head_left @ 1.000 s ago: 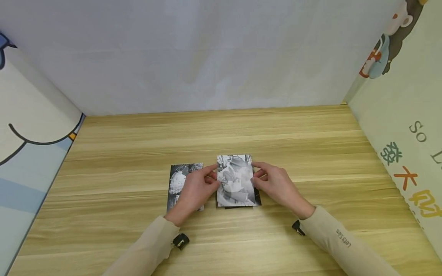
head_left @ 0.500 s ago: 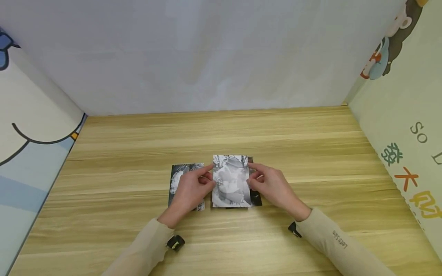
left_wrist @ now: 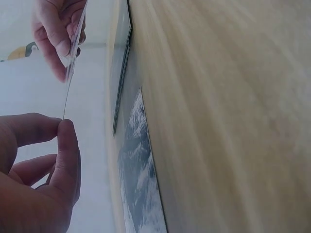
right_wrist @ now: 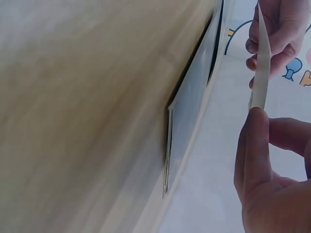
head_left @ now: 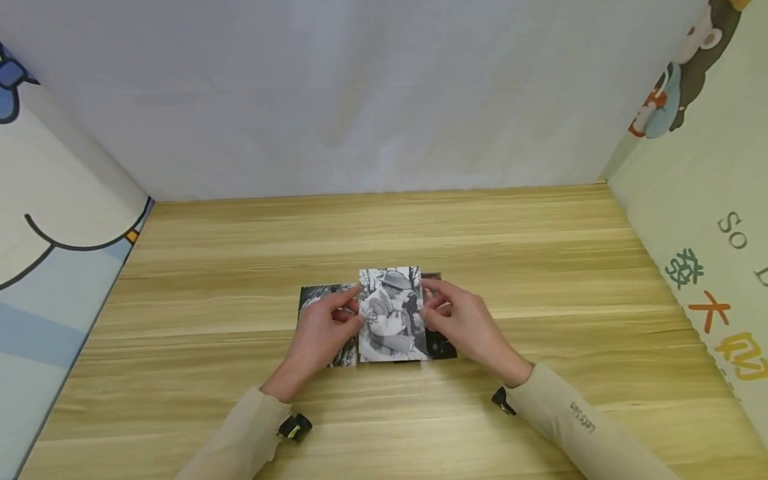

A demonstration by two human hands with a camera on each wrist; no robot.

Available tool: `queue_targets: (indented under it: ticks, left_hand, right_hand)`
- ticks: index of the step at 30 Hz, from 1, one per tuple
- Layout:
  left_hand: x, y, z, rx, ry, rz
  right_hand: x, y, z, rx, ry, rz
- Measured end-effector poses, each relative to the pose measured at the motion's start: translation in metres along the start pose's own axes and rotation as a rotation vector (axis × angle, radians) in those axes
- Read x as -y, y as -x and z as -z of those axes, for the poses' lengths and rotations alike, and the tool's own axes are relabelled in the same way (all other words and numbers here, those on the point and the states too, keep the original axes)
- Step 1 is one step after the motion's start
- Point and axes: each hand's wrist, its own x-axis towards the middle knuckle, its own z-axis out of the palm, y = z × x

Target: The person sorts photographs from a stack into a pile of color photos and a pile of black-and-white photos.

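A black-and-white photo card (head_left: 391, 320), printed with a figure in a brimmed hat, is held upright edge to edge between both hands, raised off the table. My left hand (head_left: 321, 330) pinches its left edge between thumb and fingers. On the opposite edge, my right hand (head_left: 468, 327) pinches it the same way. Below and to the left lies another black-and-white photo card (left_wrist: 141, 170), flat on the wood and partly covered by the left hand in the head view. A thin stack of cards (right_wrist: 192, 97) lies under the right side, largely hidden from above by the held card.
The wood-grain table (head_left: 384, 233) runs back to a pale cloth wall (head_left: 372, 100). Printed panels stand at both sides, the left with a cartoon shape (head_left: 72, 173), the right with lettering (head_left: 708, 310). Dark wrist devices (head_left: 295, 427) sit at both cuffs.
Both hands have carried the photo card leftward from over the stack, uncovering more of the stack's right side. The card's picture shows more clearly now, with less glare.
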Motion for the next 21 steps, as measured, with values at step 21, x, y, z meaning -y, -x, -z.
queue_targets:
  ticks: [21]
  left_hand:
    - [0.01,0.007,0.018,-0.019,-0.012,0.014]
  right_hand:
    - [0.012,-0.004,-0.017,-0.004,-0.083,0.037]
